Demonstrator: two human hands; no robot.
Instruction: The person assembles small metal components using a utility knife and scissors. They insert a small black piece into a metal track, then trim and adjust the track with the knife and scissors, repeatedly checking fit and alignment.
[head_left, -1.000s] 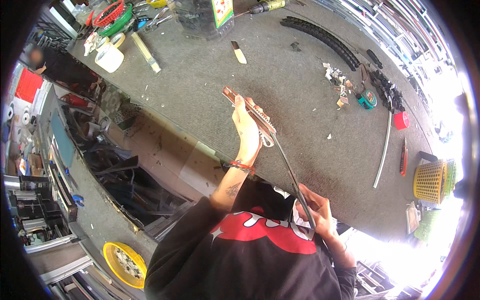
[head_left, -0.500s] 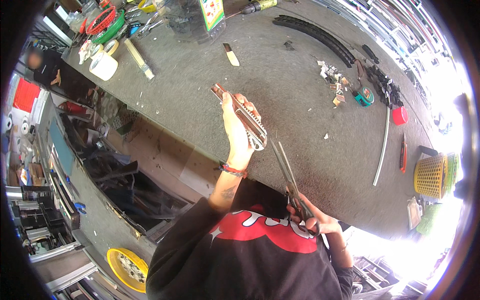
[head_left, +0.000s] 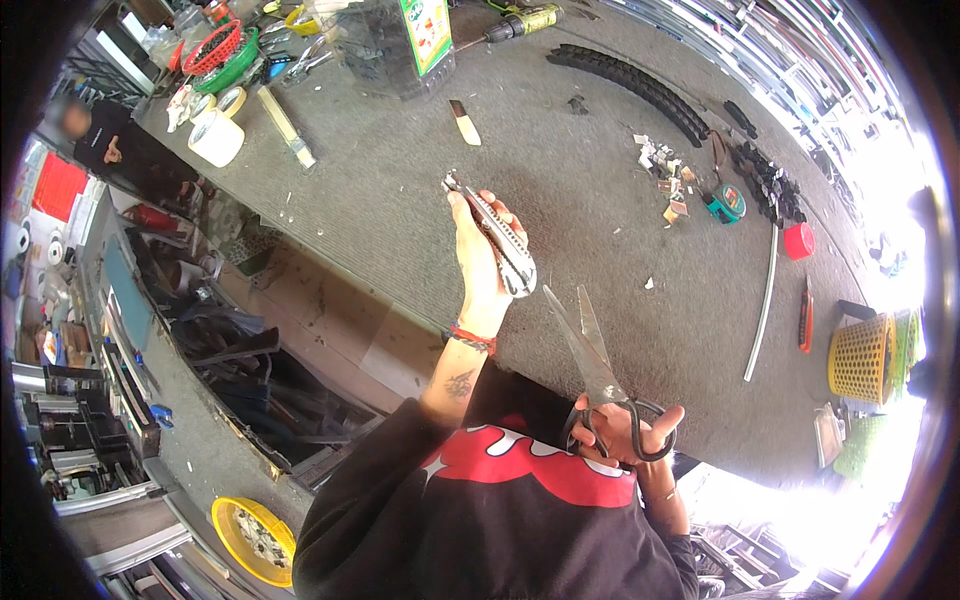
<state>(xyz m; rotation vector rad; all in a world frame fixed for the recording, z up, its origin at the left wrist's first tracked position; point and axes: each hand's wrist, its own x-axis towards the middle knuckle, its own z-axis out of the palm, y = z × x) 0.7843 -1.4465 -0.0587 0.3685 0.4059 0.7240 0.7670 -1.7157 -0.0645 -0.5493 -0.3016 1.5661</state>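
Observation:
My left hand [head_left: 482,265], above the grey work table [head_left: 400,180], is closed around a long narrow silvery metal piece [head_left: 508,245] with a ridged, toothed edge. Its exact kind is unclear. The piece slants from upper left to lower right along my fingers. Lower and to the right, my right hand [head_left: 622,432] grips black-handled scissors [head_left: 598,370], thumb and fingers at the loops. The scissor blades are spread and point up toward the table, apart from the metal piece. A brush-like piece [head_left: 465,125] with a dark and a pale end lies beyond my left hand.
On the right lie a teal tape measure [head_left: 727,204], a red cap [head_left: 799,241], a white strip [head_left: 765,300], a red utility knife [head_left: 806,315] and a yellow basket [head_left: 861,358]. Black curved strips [head_left: 640,85] and a drill [head_left: 525,22] are farther back. Another person [head_left: 115,145] stands at left.
The scissors have turned and their blades have spread from nearly closed to wide. My left hand has tilted the metal piece, so its toothed edge shows differently.

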